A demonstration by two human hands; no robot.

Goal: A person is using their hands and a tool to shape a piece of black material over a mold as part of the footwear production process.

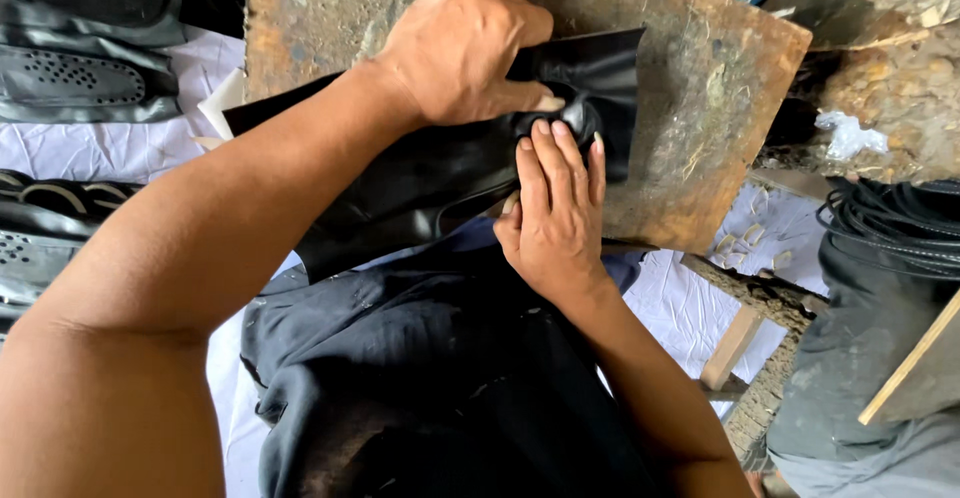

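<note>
We count two bare hands, the left hand (465,43) and the right hand (555,213), both on one sheet of black glossy leather (430,173). One worn, stained brown wooden worktop (700,78) lies beneath it. We count one coil of black cord (890,223), one crumpled white plastic scrap (850,138), and one pale wooden stick (910,363).

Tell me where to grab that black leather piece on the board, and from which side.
Probably the flat right edge of the black leather piece, coming from the right: it lies free on the worn board, while the left hand and right hand press the puckered middle.
</note>
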